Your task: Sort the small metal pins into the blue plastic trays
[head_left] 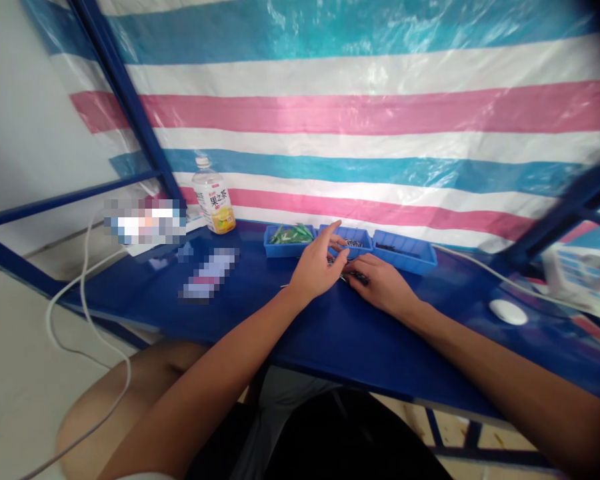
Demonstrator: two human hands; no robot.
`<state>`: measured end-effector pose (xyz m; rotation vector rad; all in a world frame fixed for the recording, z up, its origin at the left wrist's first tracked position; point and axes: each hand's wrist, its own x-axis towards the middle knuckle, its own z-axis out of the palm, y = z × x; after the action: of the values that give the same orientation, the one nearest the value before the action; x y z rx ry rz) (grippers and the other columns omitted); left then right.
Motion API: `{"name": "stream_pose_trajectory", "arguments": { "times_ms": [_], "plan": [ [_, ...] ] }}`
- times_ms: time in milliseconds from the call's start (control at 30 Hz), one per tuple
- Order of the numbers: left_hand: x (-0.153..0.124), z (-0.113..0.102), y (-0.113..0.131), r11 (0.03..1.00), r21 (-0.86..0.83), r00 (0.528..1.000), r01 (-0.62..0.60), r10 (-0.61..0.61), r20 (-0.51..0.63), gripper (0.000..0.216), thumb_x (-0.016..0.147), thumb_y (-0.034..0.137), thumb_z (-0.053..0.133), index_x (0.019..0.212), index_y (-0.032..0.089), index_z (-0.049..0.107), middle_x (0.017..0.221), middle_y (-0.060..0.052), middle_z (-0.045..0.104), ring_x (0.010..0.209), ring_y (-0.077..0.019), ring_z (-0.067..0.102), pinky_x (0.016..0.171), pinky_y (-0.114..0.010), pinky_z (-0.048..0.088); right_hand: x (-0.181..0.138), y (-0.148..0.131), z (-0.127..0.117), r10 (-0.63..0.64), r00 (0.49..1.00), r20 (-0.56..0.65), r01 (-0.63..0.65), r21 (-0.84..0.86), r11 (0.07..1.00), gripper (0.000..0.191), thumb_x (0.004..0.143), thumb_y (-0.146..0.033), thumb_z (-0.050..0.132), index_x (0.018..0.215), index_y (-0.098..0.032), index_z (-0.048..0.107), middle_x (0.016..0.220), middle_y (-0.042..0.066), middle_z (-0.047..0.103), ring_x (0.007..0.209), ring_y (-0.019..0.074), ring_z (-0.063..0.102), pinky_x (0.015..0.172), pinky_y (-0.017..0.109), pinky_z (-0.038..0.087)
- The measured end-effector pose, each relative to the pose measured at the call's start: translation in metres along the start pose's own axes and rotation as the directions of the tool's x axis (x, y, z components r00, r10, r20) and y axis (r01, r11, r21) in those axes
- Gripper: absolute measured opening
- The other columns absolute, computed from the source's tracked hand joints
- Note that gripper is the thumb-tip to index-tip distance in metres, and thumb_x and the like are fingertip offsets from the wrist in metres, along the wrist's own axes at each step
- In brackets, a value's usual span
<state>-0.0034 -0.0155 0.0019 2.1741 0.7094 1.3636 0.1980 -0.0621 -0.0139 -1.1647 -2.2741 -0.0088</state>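
Left hand (pixel 317 267), right hand (pixel 380 281): I can't tell if their fingers grip. The bits (pixel 354 244) look light, hard, slippery; best pinched mid-way.

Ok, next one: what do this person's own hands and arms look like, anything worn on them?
The left hand and right hand are ungloved, no watch visible. The left forearm and right forearm are bare; a pale edge at the bottom may be a sleeve.
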Motion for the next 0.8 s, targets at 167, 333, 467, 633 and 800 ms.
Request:
{"name": "stream_pose_trajectory", "arguments": {
  "times_ms": [167,333,467,633,800],
  "plan": [
    [-0.001,-0.002,-0.001,0.997,0.079,0.999,-0.022,0.019,0.041,0.058,0.102,0.023,0.059,0.159,0.023,0.044,0.123,-0.010,0.074,0.108,-0.0223,0.072,0.090,-0.036,0.060,0.000,-0.004,-0.001,0.067,0.998,-0.021,-0.066,0.010,0.998,0.011,0.097,-0.020,0.062,0.099,-0.024,0.072,0.095,0.008,0.076,0.094,0.0284,0.068,0.084,0.044,0.056],
    [0.000,-0.005,0.000,0.986,0.161,0.998,-0.049,0.043,0.044,0.044,0.104,0.025,0.057,0.147,0.019,0.058,0.117,-0.011,0.076,0.109,-0.0242,0.072,0.099,-0.040,0.059,0.000,0.000,-0.003,0.268,0.956,-0.121,-0.247,0.160,0.956,0.005,0.088,-0.022,0.069,0.091,-0.024,0.072,0.086,0.004,0.076,0.077,0.0222,0.068,0.072,0.037,0.054],
    [0.000,-0.007,0.001,0.974,0.227,0.995,-0.002,-0.021,0.098,0.038,0.106,0.029,0.054,0.140,0.022,0.069,0.096,-0.006,0.079,0.084,-0.0202,0.073,0.089,-0.038,0.060,-0.002,0.007,-0.004,0.452,0.868,-0.206,-0.379,0.316,0.870,0.009,0.086,-0.028,0.070,0.093,-0.022,0.073,0.083,0.003,0.076,0.068,0.0196,0.066,0.066,0.035,0.053],
    [-0.003,-0.004,0.000,0.981,0.189,0.977,-0.042,0.001,0.214,0.037,0.106,0.027,0.053,0.136,0.023,0.075,0.115,-0.008,0.082,0.093,-0.0217,0.077,0.091,-0.037,0.062,-0.005,0.007,-0.003,0.511,0.832,-0.216,-0.375,0.460,0.805,0.013,0.088,-0.032,0.071,0.096,-0.022,0.071,0.085,0.005,0.076,0.072,0.0210,0.070,0.068,0.036,0.058],
    [-0.002,0.001,-0.002,0.994,0.092,0.972,-0.052,0.029,0.235,0.035,0.102,0.021,0.055,0.128,0.021,0.079,0.123,-0.008,0.080,0.107,-0.0233,0.077,0.100,-0.040,0.062,-0.007,0.004,0.001,0.486,0.852,-0.196,-0.320,0.540,0.779,0.023,0.091,-0.044,0.075,0.097,-0.023,0.069,0.086,0.005,0.075,0.076,0.0212,0.071,0.071,0.037,0.061]
  ]
}}
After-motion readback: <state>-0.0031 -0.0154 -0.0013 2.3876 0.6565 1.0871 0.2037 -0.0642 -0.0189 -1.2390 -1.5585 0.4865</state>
